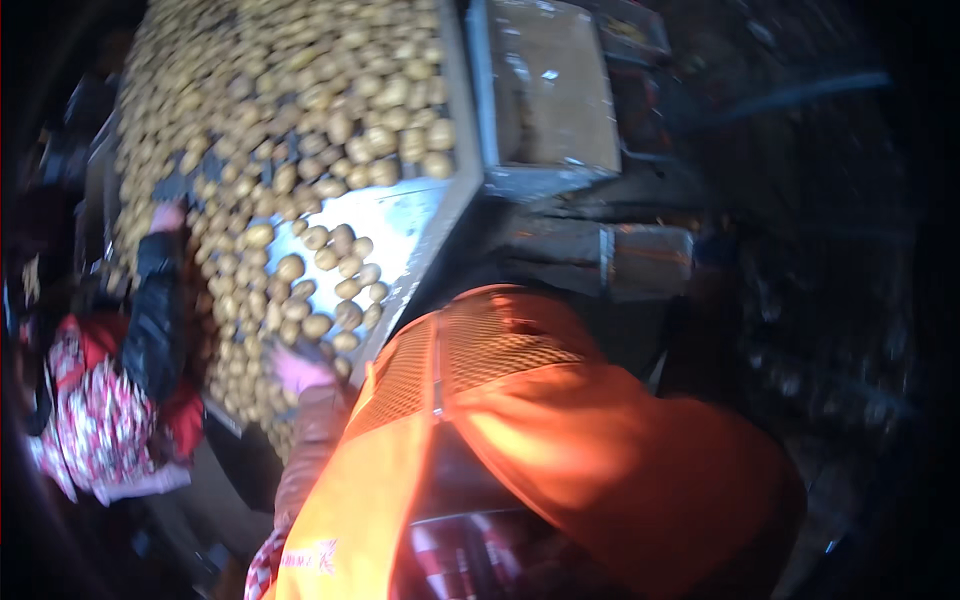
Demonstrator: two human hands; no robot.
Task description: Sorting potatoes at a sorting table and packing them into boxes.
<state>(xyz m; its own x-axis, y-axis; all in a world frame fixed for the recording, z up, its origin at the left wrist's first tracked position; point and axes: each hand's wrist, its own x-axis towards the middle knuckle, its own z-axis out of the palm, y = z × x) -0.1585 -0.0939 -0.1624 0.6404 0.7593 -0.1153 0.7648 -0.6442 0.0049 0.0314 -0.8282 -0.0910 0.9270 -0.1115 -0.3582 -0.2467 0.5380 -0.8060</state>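
Observation:
My left hand (300, 367), in a pink and grey glove, is at the near edge of a broad bed of potatoes (315, 326). It lies low over or against them; blur hides the fingers and whether they grip one. Several potatoes lie loosely on a bright metal plate (375, 217) beyond it, while a dense layer covers the surface farther up. I cannot make out my right hand; the orange vest and deep shadow fill that side.
A co-worker's pink-gloved hand (169, 216) reaches into the potatoes at left. A raised metal rim (469, 112) borders the bed. Beyond it stands a large box-like container (559, 90), with a smaller box-like object (651, 259) below. The far right is dark.

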